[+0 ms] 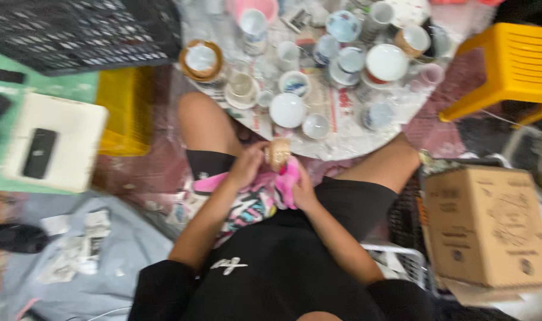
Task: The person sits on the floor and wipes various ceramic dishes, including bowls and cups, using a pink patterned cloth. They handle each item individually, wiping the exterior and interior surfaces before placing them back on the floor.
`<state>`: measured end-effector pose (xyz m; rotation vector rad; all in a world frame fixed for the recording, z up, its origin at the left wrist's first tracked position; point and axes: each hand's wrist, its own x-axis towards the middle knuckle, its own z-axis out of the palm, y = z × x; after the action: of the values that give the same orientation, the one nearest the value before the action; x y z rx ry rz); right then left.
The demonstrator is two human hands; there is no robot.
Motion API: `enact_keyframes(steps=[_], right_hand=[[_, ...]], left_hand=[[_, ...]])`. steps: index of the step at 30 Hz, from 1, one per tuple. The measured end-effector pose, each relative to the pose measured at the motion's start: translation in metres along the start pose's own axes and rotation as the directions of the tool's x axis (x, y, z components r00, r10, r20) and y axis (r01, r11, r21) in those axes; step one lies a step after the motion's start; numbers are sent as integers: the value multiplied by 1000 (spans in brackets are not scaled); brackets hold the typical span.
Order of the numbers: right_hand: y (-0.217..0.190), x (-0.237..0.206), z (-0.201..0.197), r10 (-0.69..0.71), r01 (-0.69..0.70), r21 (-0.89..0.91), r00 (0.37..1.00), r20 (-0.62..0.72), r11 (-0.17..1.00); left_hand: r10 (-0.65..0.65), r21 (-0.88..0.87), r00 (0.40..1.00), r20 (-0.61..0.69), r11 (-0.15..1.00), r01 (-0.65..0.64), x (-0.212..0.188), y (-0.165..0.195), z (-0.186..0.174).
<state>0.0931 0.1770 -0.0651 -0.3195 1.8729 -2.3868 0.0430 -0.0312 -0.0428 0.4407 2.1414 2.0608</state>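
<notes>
Though blurred, seemingly a cup (pixel 279 153) between both hands' grip.

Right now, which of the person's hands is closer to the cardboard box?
Right. The right hand, wrapped in a pink cloth under a small tan cup, sits on the side toward the cardboard box; the left hand is on the cup's far side.

A low round table (pixel 342 145), covered with paper, bears crowded white and blue cups (pixel 289 54), bowls (pixel 287 110) and saucers (pixel 241 98).
</notes>
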Motion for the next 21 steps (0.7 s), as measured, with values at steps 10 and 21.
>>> enact_keyframes(steps=[10, 21], right_hand=[[1, -4, -3, 174, -174, 0, 984, -26, 985], [-20, -19, 6, 109, -106, 67, 993, -46, 992]], left_hand=[[205, 368, 978, 44, 907, -206, -11, 67, -2], [367, 318, 916, 159, 860, -400, -15, 96, -6]])
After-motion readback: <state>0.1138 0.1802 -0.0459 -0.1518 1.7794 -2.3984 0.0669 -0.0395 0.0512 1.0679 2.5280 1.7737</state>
